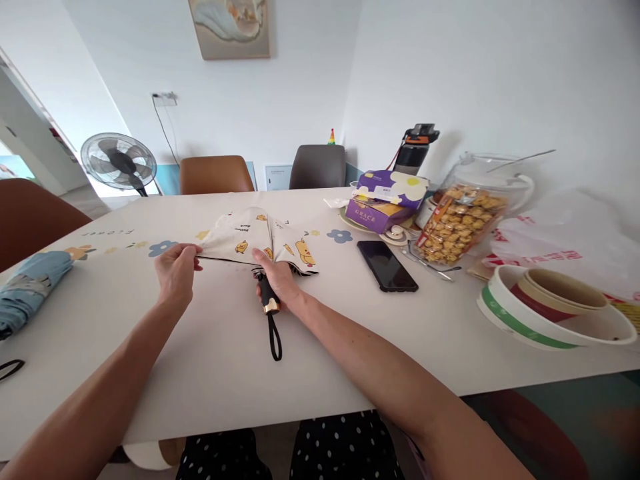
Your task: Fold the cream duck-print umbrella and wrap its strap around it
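Observation:
A cream folding umbrella (250, 230) printed with yellow ducks lies partly loose on the white table, its handle toward me. My left hand (177, 267) pinches the left edge of its fabric and holds that panel stretched out sideways. My right hand (277, 277) is wrapped round the umbrella near the top of the black handle (269, 297), thumb on the fabric. From the gold-coloured handle end hangs a black wrist strap (275, 339). The right fingers are mostly hidden behind the handle and cloth.
A folded blue umbrella (33, 287) lies at the left. On the right are a black phone (387, 265), a purple tissue box (383, 207), a bag of round snacks (460, 223) near a clear jug, a plastic bag (565, 240) and paper bowls (525, 323). Chairs stand beyond the table.

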### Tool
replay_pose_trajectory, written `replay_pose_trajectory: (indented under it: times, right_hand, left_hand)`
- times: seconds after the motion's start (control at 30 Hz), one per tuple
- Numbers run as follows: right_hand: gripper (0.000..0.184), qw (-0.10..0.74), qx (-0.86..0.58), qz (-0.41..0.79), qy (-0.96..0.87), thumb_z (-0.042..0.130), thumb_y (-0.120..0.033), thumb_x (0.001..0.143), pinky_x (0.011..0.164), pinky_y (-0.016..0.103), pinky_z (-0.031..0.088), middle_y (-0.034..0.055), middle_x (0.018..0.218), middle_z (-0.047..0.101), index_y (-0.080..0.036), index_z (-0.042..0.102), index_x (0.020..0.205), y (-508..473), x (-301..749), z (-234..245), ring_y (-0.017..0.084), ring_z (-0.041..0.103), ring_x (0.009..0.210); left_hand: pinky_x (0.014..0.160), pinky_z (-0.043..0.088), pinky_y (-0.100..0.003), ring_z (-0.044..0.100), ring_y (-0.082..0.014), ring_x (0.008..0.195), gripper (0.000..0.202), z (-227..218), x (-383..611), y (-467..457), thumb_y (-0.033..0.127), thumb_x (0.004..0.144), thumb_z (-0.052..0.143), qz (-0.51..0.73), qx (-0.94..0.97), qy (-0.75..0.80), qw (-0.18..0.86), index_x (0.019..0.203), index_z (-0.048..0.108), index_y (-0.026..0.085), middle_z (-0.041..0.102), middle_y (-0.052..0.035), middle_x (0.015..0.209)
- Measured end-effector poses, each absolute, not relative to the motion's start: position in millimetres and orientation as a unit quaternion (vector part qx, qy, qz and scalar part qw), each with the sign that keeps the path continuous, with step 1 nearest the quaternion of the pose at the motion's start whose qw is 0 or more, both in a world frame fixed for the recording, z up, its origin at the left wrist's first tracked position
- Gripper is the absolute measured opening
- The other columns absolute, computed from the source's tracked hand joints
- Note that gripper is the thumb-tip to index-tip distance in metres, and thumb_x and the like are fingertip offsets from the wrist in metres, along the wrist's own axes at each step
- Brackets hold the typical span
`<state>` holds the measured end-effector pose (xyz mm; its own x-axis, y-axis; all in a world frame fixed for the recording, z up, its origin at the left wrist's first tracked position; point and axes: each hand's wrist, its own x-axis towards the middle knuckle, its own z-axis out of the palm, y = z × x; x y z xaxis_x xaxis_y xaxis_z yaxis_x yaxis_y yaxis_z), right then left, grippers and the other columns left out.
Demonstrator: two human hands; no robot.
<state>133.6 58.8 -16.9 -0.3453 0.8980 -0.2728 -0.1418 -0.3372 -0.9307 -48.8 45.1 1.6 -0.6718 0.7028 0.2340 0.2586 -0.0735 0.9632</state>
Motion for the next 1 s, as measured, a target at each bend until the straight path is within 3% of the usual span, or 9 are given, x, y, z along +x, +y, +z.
replay_pose_trajectory:
  times: [0.07,0.2,0.37,0.57,0.7,0.77,0.87,1.0]
  right_hand:
    - [0.048,0.386,-0.442,0.692,-0.42,0.057,-0.065,0.07,0.031,0.022,0.039,-0.0012,0.047,0.048,-0.018,0.044,0.068,60,133,-17,0.012,0.048,0.034]
    - [0.037,0.389,-0.466,0.681,-0.41,0.061,-0.05,0.073,0.029,0.024,0.038,-0.0023,0.045,0.045,-0.019,0.042,0.067,61,129,-19,0.014,0.048,0.034]
    - [0.028,0.375,-0.482,0.655,-0.445,0.059,-0.04,0.074,0.028,0.024,0.038,-0.0026,0.039,0.041,-0.019,0.042,0.064,58,126,-21,0.015,0.046,0.033]
    - [0.024,0.365,-0.499,0.624,-0.477,0.057,-0.035,0.073,0.029,0.023,0.036,-0.0023,0.041,0.04,-0.019,0.045,0.061,55,123,-24,0.015,0.048,0.034]
    - [0.021,0.375,-0.494,0.611,-0.491,0.057,-0.035,0.073,0.03,0.025,0.037,-0.0011,0.046,0.043,-0.019,0.046,0.063,56,122,-24,0.016,0.049,0.034]
    - [0.017,0.378,-0.485,0.611,-0.499,0.056,-0.033,0.073,0.031,0.026,0.039,-0.0005,0.048,0.045,-0.019,0.049,0.067,55,122,-23,0.017,0.049,0.034]
    - [0.016,0.404,-0.461,0.611,-0.501,0.06,-0.032,0.071,0.032,0.026,0.04,-0.0008,0.053,0.048,-0.018,0.052,0.073,54,122,-21,0.016,0.049,0.034]
    - [0.021,0.429,-0.431,0.613,-0.504,0.064,-0.032,0.066,0.03,0.025,0.038,-0.0014,0.057,0.051,-0.018,0.052,0.076,53,121,-22,0.013,0.047,0.031]
  left_hand:
    - [0.055,0.046,-0.026,0.047,-0.012,0.059,0.015,-1,-50,44,0.017,0.065,0.047,0.61,0.409,0.666,0.133,0.065,0.062,0.017,0.055,0.0003,0.065]
    - [0.065,0.042,-0.029,0.054,-0.0168,0.072,0.017,-8,-53,46,0.023,0.069,0.046,0.455,0.512,0.729,-0.006,0.066,0.063,0.022,0.061,0.0001,0.076]
    - [0.053,0.036,-0.028,0.053,-0.0183,0.06,0.02,-20,-61,52,0.029,0.07,0.045,0.339,0.506,0.784,0.115,0.074,0.064,0.023,0.059,-0.001,0.063]
    - [0.074,0.044,-0.033,0.058,-0.0213,0.082,0.022,-19,-58,52,0.022,0.069,0.047,0.417,0.515,0.749,0.01,0.083,0.065,0.021,0.061,-0.0068,0.097]
    - [0.082,0.046,-0.029,0.059,-0.0174,0.089,0.027,-9,-32,46,0.019,0.076,0.04,0.501,0.566,0.655,0.01,0.091,0.063,0.021,0.062,-0.0049,0.102]
    - [0.092,0.042,-0.029,0.056,-0.0174,0.103,0.031,-6,-15,47,0.022,0.08,0.039,0.493,0.628,0.601,0.025,0.1,0.063,0.021,0.062,-0.0045,0.11]
    - [0.106,0.029,-0.032,0.039,-0.019,0.126,0.038,-5,8,58,0.031,0.083,0.04,0.448,0.673,0.583,0.084,0.116,0.057,0.021,0.049,-0.0057,0.133]
    - [0.109,0.024,-0.035,0.025,-0.0217,0.135,0.051,-1,23,80,0.04,0.083,0.042,0.436,0.604,0.639,0.194,0.131,0.042,0.022,0.027,-0.006,0.148]
